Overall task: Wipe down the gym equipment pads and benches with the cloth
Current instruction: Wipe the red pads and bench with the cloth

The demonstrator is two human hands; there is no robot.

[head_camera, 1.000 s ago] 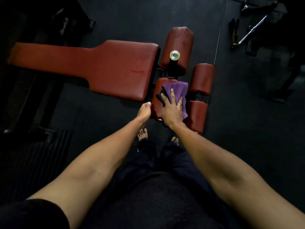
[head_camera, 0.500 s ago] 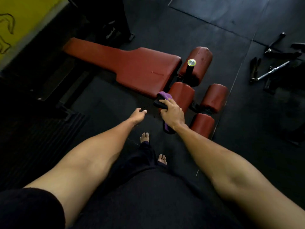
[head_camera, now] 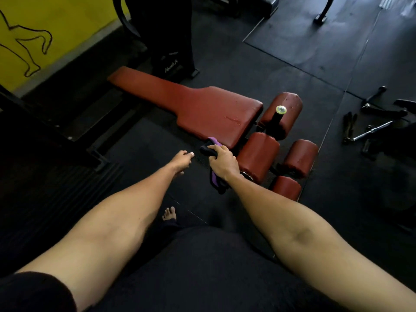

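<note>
My right hand (head_camera: 221,161) is at the centre of the frame, fingers curled round the bunched purple cloth (head_camera: 213,179). One end of the cloth shows above my knuckles, together with a dark fold. The other end hangs below my wrist. The cloth is just beside the near corner of the long red vinyl bench pad (head_camera: 202,106); whether it touches the pad I cannot tell.

My left hand (head_camera: 182,159) is just left of the right hand and apart from it. Its fingers are loosely curled and hold nothing.

The bench pad runs from the upper left of centre down to the centre. To its right are four red cylindrical roller pads:
- upper roller pad (head_camera: 290,102), behind a black post with a round yellow-and-silver cap (head_camera: 281,109);
- middle roller pad (head_camera: 257,156), just beside my right wrist;
- right roller pad (head_camera: 300,157);
- lower roller pad (head_camera: 286,188).

All stand on black rubber floor mats (head_camera: 292,52). A yellow wall with a black outline drawing (head_camera: 45,25) fills the upper left corner. Metal bar handles (head_camera: 371,130) lie at the right edge. One bare foot (head_camera: 169,213) shows below centre.
</note>
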